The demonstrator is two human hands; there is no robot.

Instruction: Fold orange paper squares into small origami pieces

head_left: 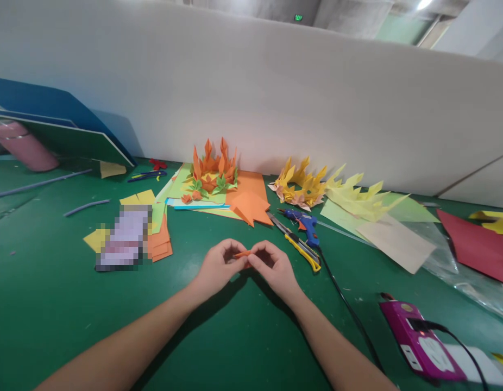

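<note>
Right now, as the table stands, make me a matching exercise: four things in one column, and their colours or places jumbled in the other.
Things:
1. Folded paper
2. Glue gun
3. Socket block
4. Bottle

Colours and places:
A. Pink, at the far left of the view
B. Magenta, at the lower right, with a black cable
C. Orange, held in the fingers of the left hand and right hand
D. Blue, on the table beyond the right hand

Right pairs: 1-C, 2-D, 3-B, 4-A.
</note>
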